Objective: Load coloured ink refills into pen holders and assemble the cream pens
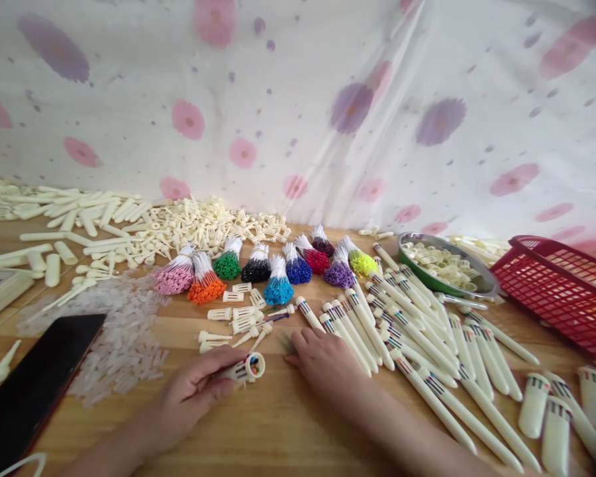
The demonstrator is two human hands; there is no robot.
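Observation:
In my left hand (206, 381) is a cream multicolour pen barrel (248, 368), its round open end turned up toward me with coloured tips showing inside. My right hand (320, 358) is low over the wooden table, fingers curled down beside a row of cream multicolour pens (350, 331). A blurred greenish sliver shows at its fingertips, too smeared to name. Between and beyond the hands are small slotted cream pen parts (246, 321). Behind them stand bundles of refills with coloured ends, among them light blue (279, 285), orange (206, 285) and pink (173, 275).
Translucent short tubes (122, 344) lie left, beside a black phone (37, 384). Heaps of cream pen parts (193, 225) fill the back left. At right are a metal bowl (489, 285) of cream pieces, a red plastic basket (561, 285) and many more pens. A flowered sheet (278, 99) hangs behind.

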